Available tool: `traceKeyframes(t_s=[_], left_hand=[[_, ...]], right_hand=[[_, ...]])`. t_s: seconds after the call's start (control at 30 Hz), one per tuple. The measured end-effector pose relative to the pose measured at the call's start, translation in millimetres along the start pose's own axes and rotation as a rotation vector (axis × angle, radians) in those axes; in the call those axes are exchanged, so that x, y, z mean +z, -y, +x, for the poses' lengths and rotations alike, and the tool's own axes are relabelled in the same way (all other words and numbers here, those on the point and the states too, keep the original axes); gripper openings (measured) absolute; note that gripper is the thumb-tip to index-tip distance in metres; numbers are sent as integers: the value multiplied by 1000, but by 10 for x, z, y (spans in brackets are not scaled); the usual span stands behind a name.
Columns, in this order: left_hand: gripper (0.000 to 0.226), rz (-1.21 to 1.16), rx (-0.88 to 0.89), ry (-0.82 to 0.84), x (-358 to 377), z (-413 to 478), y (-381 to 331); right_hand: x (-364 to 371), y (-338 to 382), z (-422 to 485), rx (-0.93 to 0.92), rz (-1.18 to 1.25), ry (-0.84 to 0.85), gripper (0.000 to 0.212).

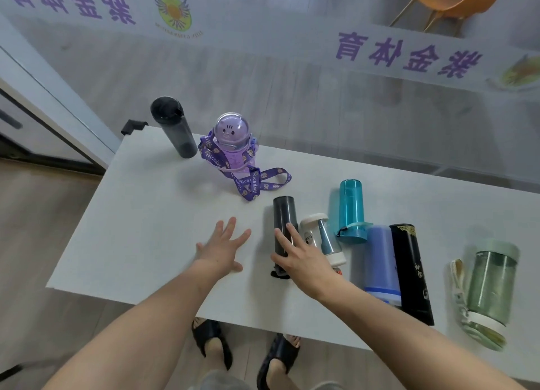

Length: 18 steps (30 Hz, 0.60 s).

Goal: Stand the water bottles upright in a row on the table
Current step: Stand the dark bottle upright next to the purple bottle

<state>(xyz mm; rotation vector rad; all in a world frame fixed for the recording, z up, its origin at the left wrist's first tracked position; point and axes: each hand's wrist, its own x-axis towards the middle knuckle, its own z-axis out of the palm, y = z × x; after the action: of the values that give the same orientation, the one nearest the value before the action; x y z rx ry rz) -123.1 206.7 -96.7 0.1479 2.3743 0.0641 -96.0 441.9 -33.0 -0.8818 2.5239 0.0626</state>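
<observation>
Smoky black plastic bottle (175, 129) and purple dome-lidded strapped bottle (230, 148) are stood upright on the white table (140, 231).
The left hand (222, 249) is spread open; the right hand (302, 259) is laid, fingers straight, on a dark grey cylindrical bottle (283, 214) lying nearby.

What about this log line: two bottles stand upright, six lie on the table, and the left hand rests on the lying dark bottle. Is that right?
Wrong hand. The head view shows the right hand on the lying dark bottle; the left hand is spread open over the table beside it. The rest holds: the smoky bottle and the purple bottle stand upright, six lie.
</observation>
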Motion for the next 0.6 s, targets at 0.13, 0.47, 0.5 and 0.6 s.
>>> traceKeyframes(t_s=[0.13, 0.47, 0.5, 0.6], left_hand=[[100, -23, 9, 11, -7, 11, 16], [99, -13, 8, 18, -9, -3, 12], [99, -15, 11, 16, -4, 1, 14], [99, -11, 13, 12, -2, 10, 20]], right_hand=[[57, -34, 94, 86, 100, -32, 43], [111, 136, 162, 115, 58, -4, 34], [133, 141, 180, 121, 63, -16, 28], [175, 99, 214, 133, 130, -61, 30]])
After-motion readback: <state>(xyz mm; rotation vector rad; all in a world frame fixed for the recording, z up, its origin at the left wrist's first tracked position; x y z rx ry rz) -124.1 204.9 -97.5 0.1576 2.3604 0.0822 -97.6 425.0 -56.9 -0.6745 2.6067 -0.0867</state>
